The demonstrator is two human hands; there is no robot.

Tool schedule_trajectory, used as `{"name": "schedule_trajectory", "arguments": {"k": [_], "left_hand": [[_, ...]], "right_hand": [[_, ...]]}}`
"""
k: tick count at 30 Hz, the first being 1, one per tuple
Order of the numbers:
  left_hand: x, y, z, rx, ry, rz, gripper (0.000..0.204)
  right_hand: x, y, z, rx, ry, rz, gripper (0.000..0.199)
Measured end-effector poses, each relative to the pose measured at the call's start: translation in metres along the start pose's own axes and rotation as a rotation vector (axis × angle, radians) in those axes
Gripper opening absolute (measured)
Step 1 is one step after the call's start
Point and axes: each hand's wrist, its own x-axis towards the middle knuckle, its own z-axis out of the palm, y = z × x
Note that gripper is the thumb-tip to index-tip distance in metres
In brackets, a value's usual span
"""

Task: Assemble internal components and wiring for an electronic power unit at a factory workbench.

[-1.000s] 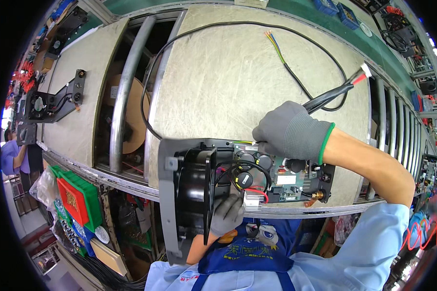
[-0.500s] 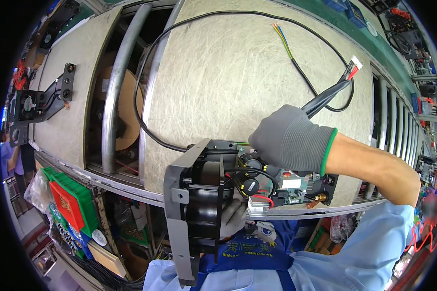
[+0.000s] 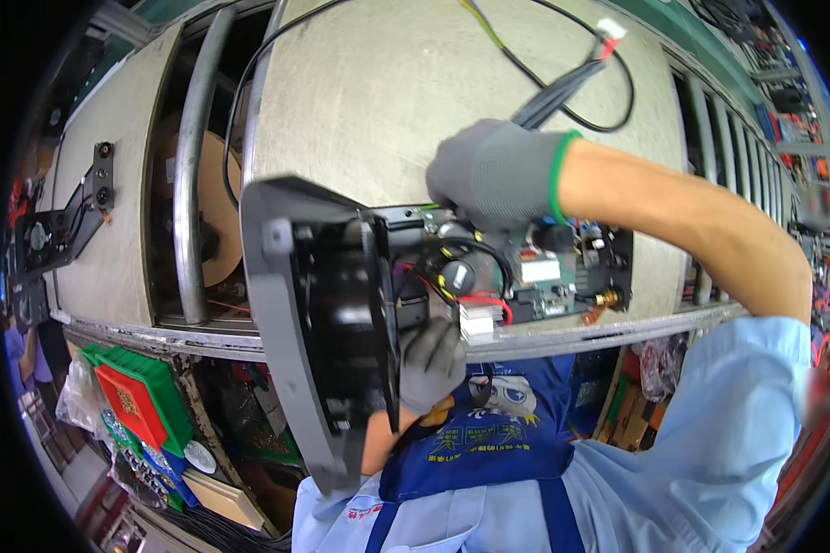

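My right hand (image 3: 498, 175), in a grey glove with a green cuff, is closed around a black sleeved cable bundle (image 3: 555, 98) above the circuit board. A white connector (image 3: 610, 29) with red wires ends the bundle. Below it lies an open electronic unit with a green board (image 3: 549, 295), a silver heat sink (image 3: 479, 323) and a black-and-red wire tangle. At its left stands a large black fan in a grey bracket (image 3: 295, 369). Between bracket and heat sink is my gloved left hand (image 3: 431, 367), its fingers bent together; what they grip is hidden.
A long black cable (image 3: 240, 120) loops over the pale worktop (image 3: 341, 120). At left, a metal roller (image 3: 194, 175) and a smaller fan bracket (image 3: 60, 221). Green and red parts bins (image 3: 134, 396) sit below the table edge. More rollers (image 3: 710, 138) line the right.
The view has shifted, so the worktop and unit sit higher in the picture. More of my left hand and wrist shows beside the fan. My right hand still holds the cable bundle.
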Motion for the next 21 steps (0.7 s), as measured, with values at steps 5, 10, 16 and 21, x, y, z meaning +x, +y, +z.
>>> {"name": "schedule_trajectory", "arguments": {"k": [5, 10, 16, 21], "left_hand": [[0.0, -0.001, 0.01, 0.037, 0.103, 0.058, 0.027], [-0.002, 0.0, 0.022, 0.065, 0.213, 0.089, 0.025], [-0.005, -0.01, 0.028, 0.127, 0.265, 0.143, 0.026], [-0.007, -0.016, 0.032, 0.127, 0.277, 0.159, 0.027]], "right_hand": [[0.005, -0.001, 0.026, -0.159, 0.261, 0.116, 0.02], [-0.028, 0.001, 0.073, -0.338, 0.885, 0.182, 0.025], [-0.126, -0.073, 0.224, 0.07, 1.733, 0.247, 0.023], [-0.191, -0.123, 0.409, 0.294, 1.551, 0.709, 0.019]]}}
